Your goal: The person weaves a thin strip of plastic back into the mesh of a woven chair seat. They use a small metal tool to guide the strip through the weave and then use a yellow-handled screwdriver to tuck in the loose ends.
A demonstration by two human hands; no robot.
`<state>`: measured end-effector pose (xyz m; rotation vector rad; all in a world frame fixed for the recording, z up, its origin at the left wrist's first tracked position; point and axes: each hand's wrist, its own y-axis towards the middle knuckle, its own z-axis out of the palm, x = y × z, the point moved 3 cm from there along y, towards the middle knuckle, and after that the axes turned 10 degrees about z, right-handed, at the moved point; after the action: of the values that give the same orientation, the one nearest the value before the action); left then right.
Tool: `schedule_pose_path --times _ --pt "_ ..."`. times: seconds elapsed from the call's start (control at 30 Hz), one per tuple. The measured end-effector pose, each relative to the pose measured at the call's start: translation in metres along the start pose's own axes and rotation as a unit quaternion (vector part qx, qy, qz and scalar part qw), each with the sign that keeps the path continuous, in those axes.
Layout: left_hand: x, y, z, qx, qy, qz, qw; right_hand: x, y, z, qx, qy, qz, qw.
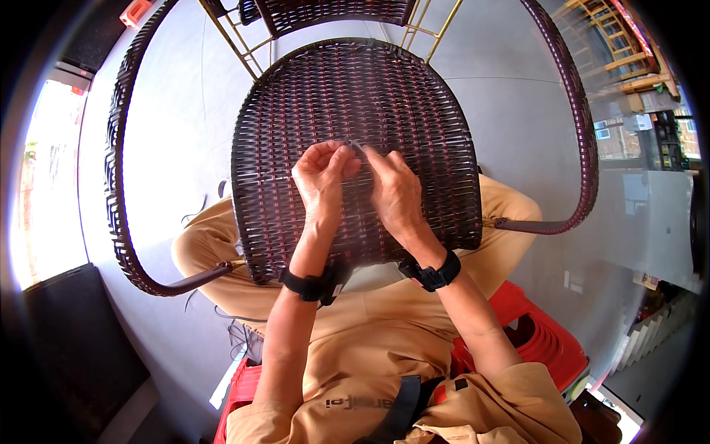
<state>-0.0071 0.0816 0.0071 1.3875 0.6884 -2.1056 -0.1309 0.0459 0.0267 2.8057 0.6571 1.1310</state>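
A woven wicker chair seat [355,89] in dark brown with reddish strands lies in front of me across my knees. Above its middle, my left hand [322,177] is closed in a pinch, thumb against curled fingers. Close to its right, my right hand [397,191] is also closed, its fingertips nearly meeting the left ones. A short, thin, greyish strip [357,145] runs between the two sets of fingertips; its exact kind is too small to tell. Both wrists carry black straps.
Curved wicker armrests stand left [118,148] and right [580,140] of the seat, with a woven backrest [336,15] and gold metal bars beyond. Red plastic stools [536,337] are at my sides. Thin cables [238,333] lie on the grey floor at left. Wooden frames [617,44] stand far right.
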Motion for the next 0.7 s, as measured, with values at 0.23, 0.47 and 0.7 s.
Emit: schedule_pose_path --times 0.23,0.47,0.7 --pt "0.0033 -0.0036 0.0036 -0.026 0.07 -0.003 0.997 0.0016 -0.0008 -0.0008 -0.005 0.011 0.003 1.0" --pt "0.0078 -0.0032 0.0066 -0.051 0.108 0.028 0.992 0.0007 -0.0005 -0.0003 -0.003 0.016 0.003 1.0" --pt "0.0061 -0.001 0.0094 -0.054 0.128 0.024 0.99 0.0006 -0.0009 -0.0005 -0.008 0.014 0.003 1.0"
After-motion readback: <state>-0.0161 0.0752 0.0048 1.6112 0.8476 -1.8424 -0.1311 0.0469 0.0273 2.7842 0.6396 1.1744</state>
